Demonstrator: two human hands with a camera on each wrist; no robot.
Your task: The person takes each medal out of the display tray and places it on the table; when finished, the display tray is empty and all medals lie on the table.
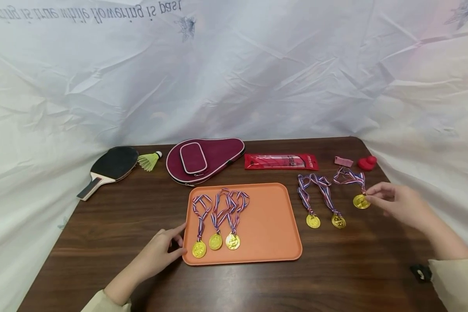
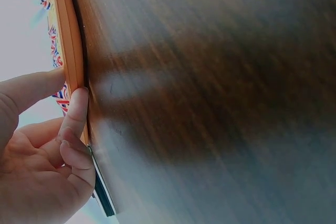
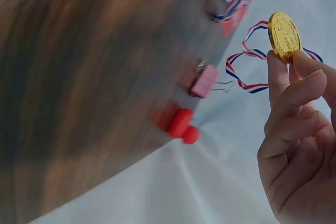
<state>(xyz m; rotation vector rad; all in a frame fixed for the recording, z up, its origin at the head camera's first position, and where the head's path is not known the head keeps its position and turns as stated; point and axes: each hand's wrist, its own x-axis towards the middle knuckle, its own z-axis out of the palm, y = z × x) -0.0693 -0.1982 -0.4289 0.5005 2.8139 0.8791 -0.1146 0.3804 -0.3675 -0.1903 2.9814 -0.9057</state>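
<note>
My right hand pinches a gold medal between thumb and fingertips at the table's right side. In the right wrist view the medal stands tilted, its striped ribbon looping behind. Two more medals, one a gold disc and the other a gold disc, lie to its left with ribbons stretched away. My left hand grips the left rim of an orange tray with thumb and fingertips. Inside that tray, three medals with ribbons lie side by side in its left half, the middle one a gold disc.
Along the back lie a black table tennis paddle, a yellow-green shuttlecock, a maroon paddle case with a small pouch-like pocket, a red packet, a pink binder clip and a red rubbery object. White cloth surrounds the table.
</note>
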